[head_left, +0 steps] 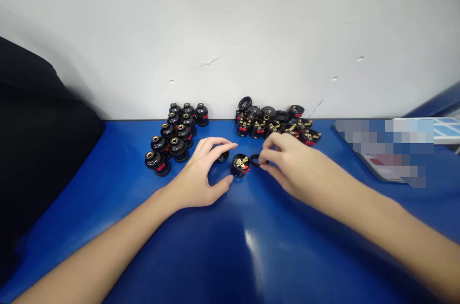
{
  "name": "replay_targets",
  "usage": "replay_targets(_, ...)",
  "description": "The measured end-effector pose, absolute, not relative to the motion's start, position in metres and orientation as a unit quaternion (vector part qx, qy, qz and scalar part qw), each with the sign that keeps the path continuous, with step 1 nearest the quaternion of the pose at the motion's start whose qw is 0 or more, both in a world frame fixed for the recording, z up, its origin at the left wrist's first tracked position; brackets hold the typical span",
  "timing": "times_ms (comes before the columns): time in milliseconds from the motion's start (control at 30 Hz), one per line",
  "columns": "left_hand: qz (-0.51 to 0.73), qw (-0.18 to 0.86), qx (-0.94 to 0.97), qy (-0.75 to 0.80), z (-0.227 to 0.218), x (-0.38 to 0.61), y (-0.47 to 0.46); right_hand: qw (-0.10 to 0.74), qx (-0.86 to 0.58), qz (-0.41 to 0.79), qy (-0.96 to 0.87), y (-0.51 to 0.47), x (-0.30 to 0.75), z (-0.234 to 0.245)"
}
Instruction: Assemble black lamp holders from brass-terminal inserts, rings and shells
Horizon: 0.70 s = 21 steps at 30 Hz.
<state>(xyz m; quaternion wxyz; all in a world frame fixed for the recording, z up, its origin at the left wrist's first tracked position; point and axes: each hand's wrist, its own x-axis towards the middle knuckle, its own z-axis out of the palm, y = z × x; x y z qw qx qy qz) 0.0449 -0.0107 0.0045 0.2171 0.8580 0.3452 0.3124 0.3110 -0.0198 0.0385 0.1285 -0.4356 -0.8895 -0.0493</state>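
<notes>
A black lamp socket body (239, 168) with brass contacts and a red tab stands upright between my hands on the blue tabletop. My left hand (201, 177) curves beside it, thumb and fingers apart, the thumb tip close to its left side; whether it touches I cannot tell. Partly hidden behind those fingers lies a small black cap (223, 156). In a pinch, my right hand (287, 163) holds a black ring (255, 160) just right of the socket body.
Several closed black sockets (178, 149) stand in rows at the left. Behind my right hand are several open socket bodies (259, 128) with loose caps and rings (245, 103). A white wall (215, 31) backs the table (201, 246). Black cloth (39, 141) hangs left; a blurred flat item (386, 151) lies right.
</notes>
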Motion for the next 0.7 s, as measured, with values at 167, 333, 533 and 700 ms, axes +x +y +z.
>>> replay_targets(167, 0.330, 0.190, 0.870, 0.314, 0.000, 0.050, -0.009, 0.171, -0.437, -0.045, -0.882, -0.034, 0.310, 0.017)
replay_targets(333, 0.339, 0.171, 0.877, 0.293, -0.005, 0.054, -0.007, 0.248, -0.429, 0.037, -0.868, -0.024, 0.318, 0.004)
replay_targets(533, 0.388, 0.152, 0.860, 0.293, 0.003, 0.056, -0.010, 0.339, -0.438, 0.205, -0.807, -0.014, 0.316, -0.007)
replay_targets(700, 0.455, 0.239, 0.795, 0.322, 0.004, 0.058, -0.015, 0.452, -0.369, 0.356, -0.730, -0.021, 0.309, -0.007)
